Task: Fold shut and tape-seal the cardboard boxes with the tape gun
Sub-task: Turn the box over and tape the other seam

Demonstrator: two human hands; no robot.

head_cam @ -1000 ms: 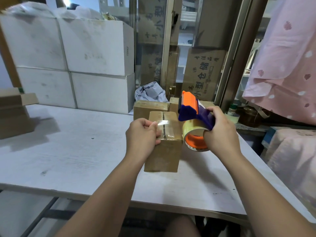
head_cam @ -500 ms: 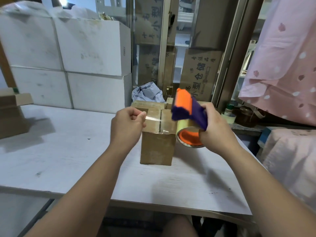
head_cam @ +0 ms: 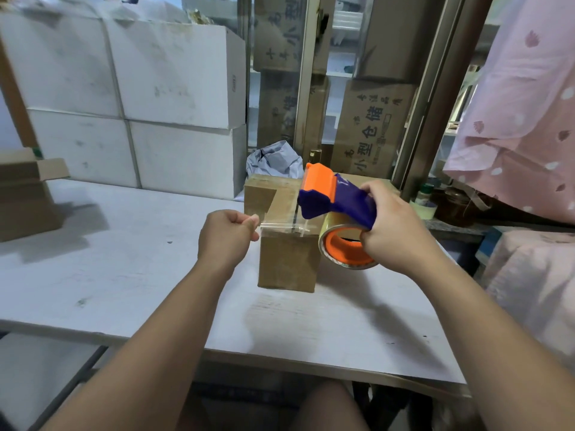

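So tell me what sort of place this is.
Likely a small storeroom or home packing corner: white cartons stacked at the back, printed cardboard storage boxes beside them, and a tape gun sealing a small cardboard box on the table.

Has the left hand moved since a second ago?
Yes: the left hand has shifted left, from on top of the box to beyond its left edge, pinching the tape.
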